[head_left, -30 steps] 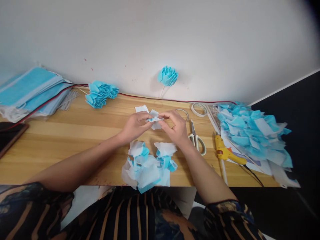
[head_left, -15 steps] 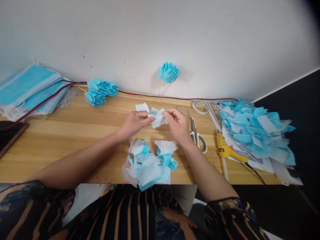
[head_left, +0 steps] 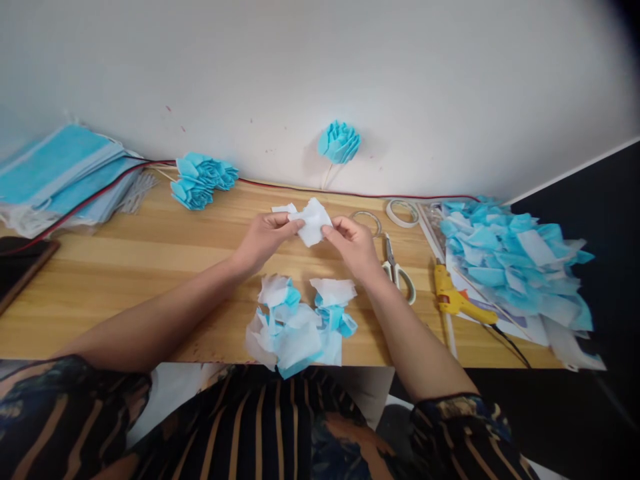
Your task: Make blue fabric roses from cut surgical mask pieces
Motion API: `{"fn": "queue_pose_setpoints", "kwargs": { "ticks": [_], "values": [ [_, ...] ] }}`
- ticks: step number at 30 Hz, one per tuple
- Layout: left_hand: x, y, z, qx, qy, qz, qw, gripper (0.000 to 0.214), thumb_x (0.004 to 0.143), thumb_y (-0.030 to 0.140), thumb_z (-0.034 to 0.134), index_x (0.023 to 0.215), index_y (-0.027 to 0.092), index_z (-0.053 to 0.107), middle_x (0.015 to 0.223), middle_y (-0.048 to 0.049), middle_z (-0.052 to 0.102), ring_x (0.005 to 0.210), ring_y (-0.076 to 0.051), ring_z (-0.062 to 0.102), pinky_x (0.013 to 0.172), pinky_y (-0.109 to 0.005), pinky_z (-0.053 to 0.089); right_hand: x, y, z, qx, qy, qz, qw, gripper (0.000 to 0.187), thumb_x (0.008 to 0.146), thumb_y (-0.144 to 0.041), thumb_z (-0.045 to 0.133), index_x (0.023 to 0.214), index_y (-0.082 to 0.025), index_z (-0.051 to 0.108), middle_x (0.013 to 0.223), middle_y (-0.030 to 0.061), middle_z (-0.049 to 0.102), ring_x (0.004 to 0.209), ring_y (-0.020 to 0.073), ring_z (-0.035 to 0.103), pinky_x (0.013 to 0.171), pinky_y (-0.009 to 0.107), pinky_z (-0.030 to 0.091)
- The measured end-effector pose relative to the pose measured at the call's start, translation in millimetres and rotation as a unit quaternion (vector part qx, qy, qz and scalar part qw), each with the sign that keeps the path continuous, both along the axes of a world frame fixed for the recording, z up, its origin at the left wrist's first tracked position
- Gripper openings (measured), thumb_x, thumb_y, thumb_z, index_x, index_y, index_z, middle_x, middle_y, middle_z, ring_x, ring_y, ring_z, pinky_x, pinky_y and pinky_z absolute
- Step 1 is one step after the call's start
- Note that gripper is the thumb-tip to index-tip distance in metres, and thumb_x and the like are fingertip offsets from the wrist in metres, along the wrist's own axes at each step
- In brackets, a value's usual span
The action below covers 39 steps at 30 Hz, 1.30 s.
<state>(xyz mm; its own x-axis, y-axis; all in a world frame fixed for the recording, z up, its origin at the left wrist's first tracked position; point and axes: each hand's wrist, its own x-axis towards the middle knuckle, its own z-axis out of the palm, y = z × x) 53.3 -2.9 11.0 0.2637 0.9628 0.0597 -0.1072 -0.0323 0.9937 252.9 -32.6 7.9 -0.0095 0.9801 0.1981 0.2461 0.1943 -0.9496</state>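
Between my two hands a small piece of white fabric [head_left: 315,223], like mask material, is stretched above the table. My left hand [head_left: 267,240] pinches its left edge between thumb and fingers. The lower right edge is pinched by my right hand [head_left: 354,247]. Just behind my left fingers another white piece [head_left: 284,209] lies on the wood, partly hidden. Closer to my body sits a loose heap of white and light-blue pieces [head_left: 299,339] at the table's front edge.
Scissors [head_left: 393,263], tape rolls [head_left: 402,213] and a yellow glue gun [head_left: 457,298] lie to the right, before a big pile of blue pieces [head_left: 520,267]. Blue fabric flowers [head_left: 203,179] and stacked masks [head_left: 60,170] are at left. One stemmed flower [head_left: 339,142] leans against the wall.
The piece in my hands was crumpled with some blue showing; now it is spread flatter with its white side up. Both hands stay in nearly the same place.
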Motion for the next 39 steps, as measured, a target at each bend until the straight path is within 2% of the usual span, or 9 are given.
{"fn": "queue_pose_setpoints", "kwargs": {
  "ticks": [6, 11, 15, 21, 25, 28, 33, 36, 39],
  "values": [
    [-2.4, 2.9, -1.7, 0.024, -0.05, -0.027, 0.998, 0.04, 0.086, 0.055, 0.069, 0.081, 0.016, 0.075, 0.082, -0.0047, 0.07, 0.082, -0.017, 0.062, 0.083, -0.03, 0.048, 1.0, 1.6, 0.5, 0.019, 0.003, -0.024, 1.0, 0.021, 0.084, -0.041, 0.069, 0.076, -0.021, 0.066, 0.072, -0.0029, 0.063, 0.068, 0.0128, 0.055, 0.066, 0.026, 0.043],
    [0.6, 3.9, -1.9, -0.035, -0.099, -0.1, 0.989, 0.043, 0.08, 0.054, 0.077, 0.104, 0.017, 0.075, 0.108, -0.0088, 0.071, 0.098, -0.02, 0.064, 0.084, -0.03, 0.048, 0.3, 0.1, 5.0, 0.03, -0.009, -0.014, 0.999, 0.022, 0.084, -0.042, 0.068, 0.077, -0.022, 0.067, 0.074, -0.002, 0.065, 0.069, 0.014, 0.057, 0.067, 0.027, 0.045],
    [2.7, 3.6, -1.3, -0.079, -0.154, -0.109, 0.979, 0.057, 0.073, 0.046, 0.086, 0.121, 0.02, 0.07, 0.127, -0.0099, 0.067, 0.112, -0.024, 0.062, 0.09, -0.033, 0.049, 1.1, -3.5, 9.0, 0.043, -0.018, 0.008, 0.999, 0.021, 0.085, -0.041, 0.068, 0.077, -0.022, 0.067, 0.075, -0.002, 0.065, 0.07, 0.0139, 0.057, 0.068, 0.027, 0.046],
    [2.8, 0.9, -0.8, -0.137, -0.171, -0.152, 0.964, 0.039, 0.068, 0.03, 0.091, 0.1, 0.017, 0.076, 0.101, -0.0054, 0.075, 0.094, -0.019, 0.067, 0.088, -0.033, 0.051, 0.7, -6.0, 8.5, 0.048, -0.066, 0.049, 0.995, 0.02, 0.087, -0.038, 0.067, 0.078, -0.021, 0.067, 0.073, -0.0028, 0.063, 0.069, 0.0131, 0.057, 0.068, 0.027, 0.047],
    [2.2, 1.7, -2.0, -0.149, -0.157, -0.105, 0.971, 0.027, 0.072, 0.026, 0.087, 0.093, 0.013, 0.075, 0.092, -0.0061, 0.076, 0.085, -0.017, 0.068, 0.083, -0.032, 0.052, 1.4, -5.0, 7.6, 0.087, -0.116, 0.031, 0.989, 0.016, 0.091, -0.034, 0.064, 0.098, -0.022, 0.072, 0.082, -0.0014, 0.07, 0.076, 0.0151, 0.064, 0.075, 0.03, 0.053],
    [1.5, 4.2, -1.4, -0.155, -0.186, -0.06, 0.968, 0.024, 0.074, 0.023, 0.084, 0.094, 0.013, 0.073, 0.091, -0.0062, 0.076, 0.083, -0.017, 0.069, 0.081, -0.031, 0.053, 4.1, -3.2, 9.0, 0.19, -0.189, -0.019, 0.963, 0.037, 0.091, -0.026, 0.063, 0.128, -0.027, 0.063, 0.11, 0.004, 0.075, 0.101, 0.0214, 0.068, 0.089, 0.038, 0.056],
    [1.7, 4.6, 2.1, -0.183, -0.219, -0.022, 0.958, 0.018, 0.08, 0.02, 0.078, 0.095, 0.013, 0.071, 0.091, -0.0061, 0.077, 0.082, -0.017, 0.07, 0.079, -0.03, 0.053, 5.7, 0.7, 7.0, 0.36, -0.322, -0.007, 0.876, 0.049, 0.09, -0.019, 0.064, 0.136, -0.031, 0.053, 0.137, 0.0083, 0.064, 0.131, 0.0289, 0.057, 0.11, 0.055, 0.046],
    [3.0, 1.0, 3.5, -0.186, -0.23, -0.037, 0.955, 0.018, 0.082, 0.019, 0.077, 0.097, 0.014, 0.071, 0.095, -0.006, 0.076, 0.086, -0.017, 0.07, 0.083, -0.03, 0.053, 4.2, 2.2, 2.3, 0.366, -0.352, 0.01, 0.862, 0.046, 0.091, -0.017, 0.062, 0.133, -0.035, 0.054, 0.146, 0.0056, 0.055, 0.141, 0.0306, 0.048, 0.115, 0.06, 0.041],
    [4.6, -2.7, 3.1, -0.186, -0.231, -0.063, 0.953, 0.016, 0.083, 0.019, 0.076, 0.097, 0.014, 0.071, 0.1, -0.0059, 0.076, 0.09, -0.016, 0.069, 0.087, -0.03, 0.052, 3.1, 2.6, -0.8, 0.343, -0.354, 0.018, 0.87, 0.041, 0.091, -0.016, 0.06, 0.126, -0.038, 0.059, 0.151, 0.0015, 0.051, 0.145, 0.0318, 0.043, 0.117, 0.063, 0.037]
  ]
}}
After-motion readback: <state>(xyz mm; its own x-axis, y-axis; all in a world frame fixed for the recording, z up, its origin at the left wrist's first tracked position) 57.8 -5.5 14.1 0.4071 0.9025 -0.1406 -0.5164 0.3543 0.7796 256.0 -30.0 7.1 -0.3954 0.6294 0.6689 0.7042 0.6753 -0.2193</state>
